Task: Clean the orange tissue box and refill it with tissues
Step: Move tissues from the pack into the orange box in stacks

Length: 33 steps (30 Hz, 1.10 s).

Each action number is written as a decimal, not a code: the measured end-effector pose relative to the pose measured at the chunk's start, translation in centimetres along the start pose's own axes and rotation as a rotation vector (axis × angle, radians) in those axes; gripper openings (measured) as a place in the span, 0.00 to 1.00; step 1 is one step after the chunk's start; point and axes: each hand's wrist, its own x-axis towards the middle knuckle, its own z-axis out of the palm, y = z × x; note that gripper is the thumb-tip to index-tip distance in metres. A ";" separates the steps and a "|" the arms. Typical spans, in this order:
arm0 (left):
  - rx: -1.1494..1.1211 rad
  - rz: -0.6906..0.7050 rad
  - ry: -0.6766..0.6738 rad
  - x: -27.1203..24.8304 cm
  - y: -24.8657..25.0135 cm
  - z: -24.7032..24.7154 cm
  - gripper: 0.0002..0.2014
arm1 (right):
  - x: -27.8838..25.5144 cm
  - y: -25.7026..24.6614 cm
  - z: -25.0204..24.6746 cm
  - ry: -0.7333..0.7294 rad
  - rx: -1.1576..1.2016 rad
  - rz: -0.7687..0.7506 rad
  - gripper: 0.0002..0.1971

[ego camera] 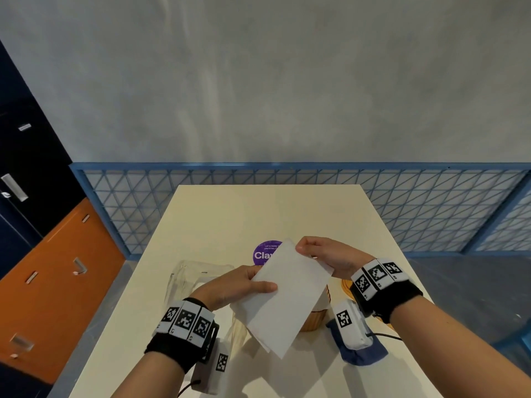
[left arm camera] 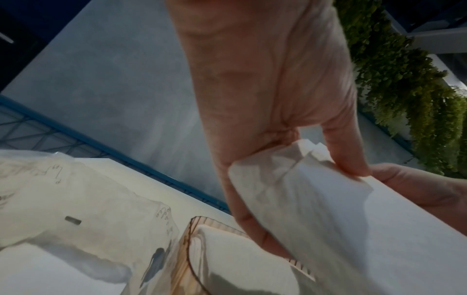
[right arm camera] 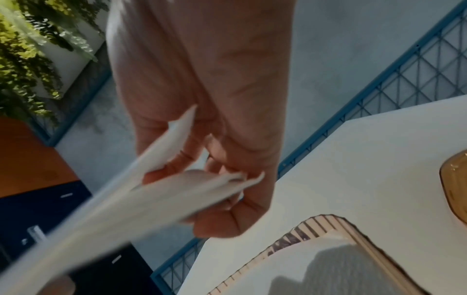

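Both hands hold a flat stack of white tissues (ego camera: 287,297) in the air above the table. My left hand (ego camera: 244,285) grips its left edge with the thumb on top. My right hand (ego camera: 321,255) pinches the far top corner. In the left wrist view the tissue stack (left arm camera: 328,209) is pinched between fingers and thumb. The right wrist view has the tissues (right arm camera: 151,195) fanning apart slightly at the pinched corner. The orange ribbed tissue box (ego camera: 314,318) stands under the stack, mostly hidden; it holds white tissues (left arm camera: 240,259). Its orange lid (ego camera: 346,284) lies behind my right wrist.
A clear plastic wrapper (ego camera: 198,280) lies crumpled at the left of the cream table (ego camera: 230,219). A blue cloth (ego camera: 362,354) lies at the right under my wrist. A purple round sticker (ego camera: 265,252) sits behind the tissues. Blue mesh fencing (ego camera: 431,208) borders the table's far side.
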 end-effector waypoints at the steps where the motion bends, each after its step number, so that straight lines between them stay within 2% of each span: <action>1: -0.024 0.000 0.007 0.0 -0.2 0.0 0.06 | 0.1 0.1 -0.1 0.027 -0.009 -0.010 0.08; 7: -0.257 0.024 0.006 0.3 -1.8 0.3 0.15 | -0.1 0.4 0.3 0.237 -0.208 -0.084 0.10; 11: -0.578 0.067 0.126 0.5 -2.8 1.0 0.20 | 0.1 0.8 0.4 0.372 -0.237 -0.092 0.09; 14: -0.890 0.160 0.194 0.4 -3.0 2.2 0.13 | 0.2 1.5 0.5 0.499 -0.201 -0.106 0.07; 16: -0.977 0.174 0.253 0.9 -3.2 2.7 0.14 | 0.0 1.8 0.7 0.524 -0.145 -0.122 0.06; 17: -0.955 0.159 0.299 1.2 -3.3 2.7 0.15 | -0.1 1.9 0.7 0.507 -0.101 -0.127 0.09; 19: -0.845 0.119 0.411 1.8 -3.5 2.8 0.17 | -0.2 2.2 0.7 0.453 -0.043 -0.110 0.23; 21: -0.705 0.110 0.520 2.2 -3.4 2.9 0.16 | -0.3 2.7 0.6 0.408 -0.030 -0.097 0.32; 24: -0.510 0.224 0.656 2.2 -2.3 3.1 0.11 | -0.2 3.0 0.5 0.429 -0.018 -0.182 0.28; 28: -0.377 0.354 0.771 2.0 -1.8 3.3 0.07 | -0.7 3.0 0.4 0.448 0.046 -0.336 0.22; 31: -0.314 0.315 0.770 2.2 -2.8 4.0 0.12 | -0.8 4.7 0.5 0.467 0.035 -0.267 0.21; 33: -0.308 0.286 0.757 2.4 -3.5 4.6 0.11 | -0.6 5.9 0.7 0.485 0.032 -0.212 0.19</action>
